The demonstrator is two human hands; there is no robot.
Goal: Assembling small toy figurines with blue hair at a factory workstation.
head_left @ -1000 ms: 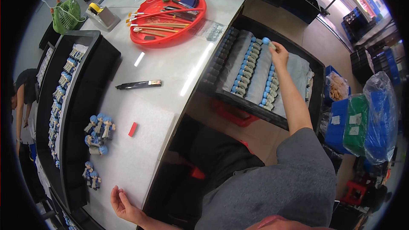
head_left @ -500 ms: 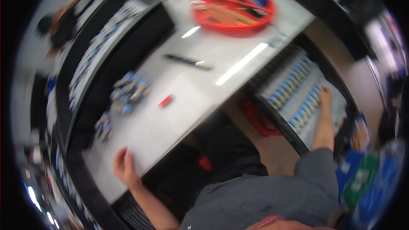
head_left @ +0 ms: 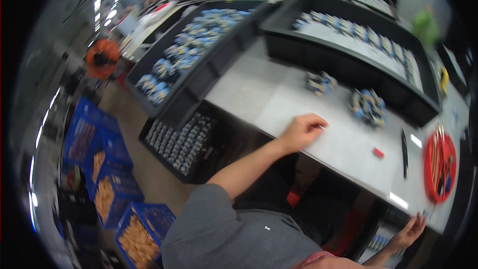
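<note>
My left hand [head_left: 301, 132] hangs at the near edge of the white worktable [head_left: 343, 154], thumb and fingertips drawn together. A tiny pale speck shows at the fingertips, too small to name. Beyond it lie a small cluster [head_left: 321, 82] and a larger heap [head_left: 368, 108] of blue, beige and dark small parts. My right hand [head_left: 409, 231] is by the table's right front corner, its fingers spread, with nothing visible in them. A small red block [head_left: 378, 153] and a black pen-like tool [head_left: 405, 153] lie on the tabletop between the hands.
Black trays of blue-and-beige parts stand behind [head_left: 348, 45] and at left [head_left: 194, 52]; another tray [head_left: 179, 142] sits lower left. A round red tray [head_left: 440, 169] holds tools at right. Blue crates [head_left: 142, 236] with tan pieces line the floor; an orange reel-like object [head_left: 103, 59] stands behind them.
The view has swung left. My right hand has come out of the low tray of parts on the right and is now by the table's corner. My left hand stays over the table's near edge.
</note>
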